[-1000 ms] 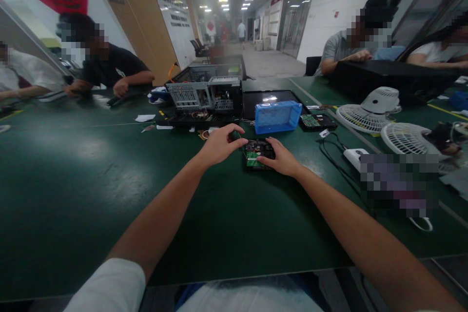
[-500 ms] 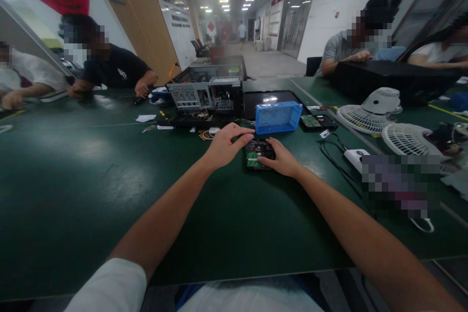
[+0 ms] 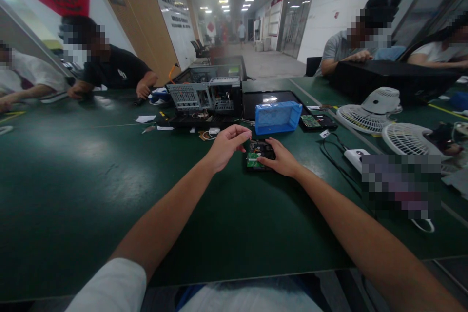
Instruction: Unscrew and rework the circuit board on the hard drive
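Note:
A hard drive (image 3: 253, 160) lies flat on the green table, its green circuit board facing up. My right hand (image 3: 283, 157) grips it from the right, thumb across the board and fingers along the far edge. Just off the drive's upper left corner is my left hand (image 3: 229, 145), its thumb and index finger pinched together; whatever sits between the tips is too small to make out. Behind the drive a blue plastic bin (image 3: 278, 118) stands on its side.
An opened computer case (image 3: 204, 97) is at the back, with a dark flat panel (image 3: 270, 100) beside it. Right of the bin lies another drive (image 3: 318, 122). White fans (image 3: 365, 112), a power strip (image 3: 354, 158) and its cable occupy the right. Several people sit around the table.
My left hand has drawn back slightly left, and its index finger has bent from pointing into a pinch with the thumb. My right hand and the hard drive have stayed put.

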The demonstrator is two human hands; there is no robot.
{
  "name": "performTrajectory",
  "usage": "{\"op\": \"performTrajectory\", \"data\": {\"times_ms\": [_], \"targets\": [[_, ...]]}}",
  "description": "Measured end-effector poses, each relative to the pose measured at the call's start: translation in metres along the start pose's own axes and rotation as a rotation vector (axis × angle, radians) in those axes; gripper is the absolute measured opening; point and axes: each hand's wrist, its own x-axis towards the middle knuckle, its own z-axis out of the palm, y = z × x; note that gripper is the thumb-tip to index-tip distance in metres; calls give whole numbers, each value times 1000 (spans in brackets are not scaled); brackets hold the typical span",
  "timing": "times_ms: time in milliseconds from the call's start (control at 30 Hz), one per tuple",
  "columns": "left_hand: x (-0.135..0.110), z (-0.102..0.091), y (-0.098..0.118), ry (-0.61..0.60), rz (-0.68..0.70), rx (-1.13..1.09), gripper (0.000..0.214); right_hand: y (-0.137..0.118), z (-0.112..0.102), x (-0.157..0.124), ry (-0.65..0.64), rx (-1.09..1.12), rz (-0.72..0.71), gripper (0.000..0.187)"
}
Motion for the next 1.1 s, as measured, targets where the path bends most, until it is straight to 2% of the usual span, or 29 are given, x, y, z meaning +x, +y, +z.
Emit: {"op": "performTrajectory", "data": {"times_ms": [200, 400, 667, 933, 1100], "targets": [[-1, -1, 4, 0, -41, -10, 31, 1, 0, -1, 11, 21, -8, 89], [-1, 0, 4, -57, -132, -157, 32, 2, 0, 0, 3, 15, -17, 87], [-1, 1, 5, -108, -171, -328, 17, 1, -1, 0, 5, -4, -14, 88], [1, 3, 5, -79, -215, -392, 27, -1, -2, -1, 3, 3, -16, 86], [0, 4, 7, -65, -228, -373, 25, -3, -3, -1, -1, 6, -14, 87]]}}
